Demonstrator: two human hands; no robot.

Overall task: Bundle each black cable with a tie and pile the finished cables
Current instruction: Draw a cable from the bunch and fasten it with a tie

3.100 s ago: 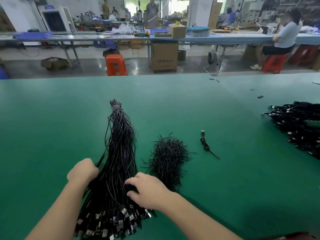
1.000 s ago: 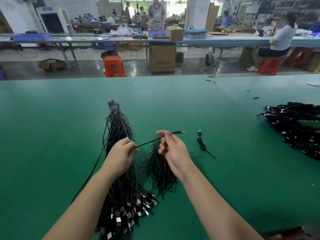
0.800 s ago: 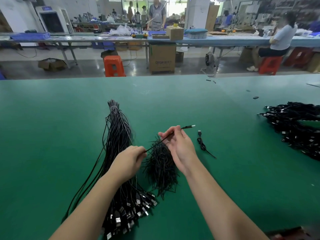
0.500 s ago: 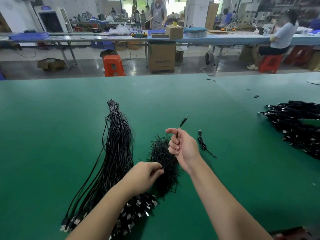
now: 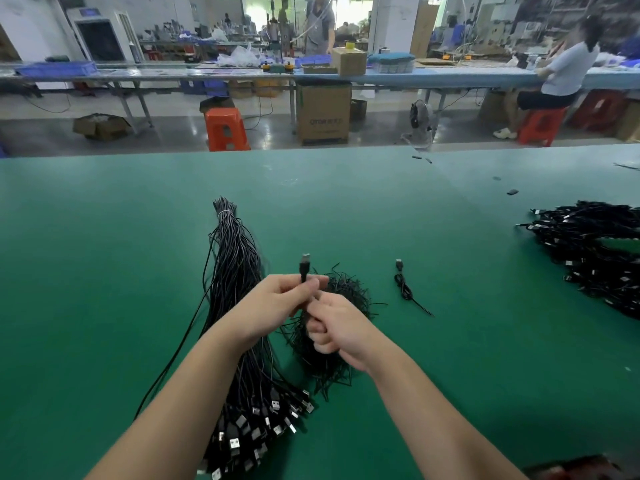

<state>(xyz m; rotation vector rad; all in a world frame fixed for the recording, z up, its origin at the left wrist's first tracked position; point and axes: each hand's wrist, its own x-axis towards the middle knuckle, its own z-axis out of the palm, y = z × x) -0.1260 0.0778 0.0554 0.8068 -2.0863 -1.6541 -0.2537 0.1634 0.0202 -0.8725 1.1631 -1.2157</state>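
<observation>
A single black cable (image 5: 304,266) stands up with its plug on top, pinched by my left hand (image 5: 277,303). My right hand (image 5: 334,323) is curled round the same cable just below, touching the left hand. The cable's loose length trails down to the lower left. Under my left forearm lies a long bunch of untied black cables (image 5: 239,271), plugs toward me. A heap of short black ties (image 5: 343,289) sits behind my right hand. One bundled cable (image 5: 403,287) lies to the right. A pile of finished cables (image 5: 595,254) is at the far right.
Everything rests on a wide green table (image 5: 104,254). Small dark scraps (image 5: 512,192) lie near its far right. Beyond the far edge are an orange stool (image 5: 225,129), a cardboard box (image 5: 323,112), a long workbench and a seated person (image 5: 561,74).
My hands came together over the tie heap. The left hand rose from near the bunch's plugs and now pinches the cable below its plug. The right hand slid lower on the cable.
</observation>
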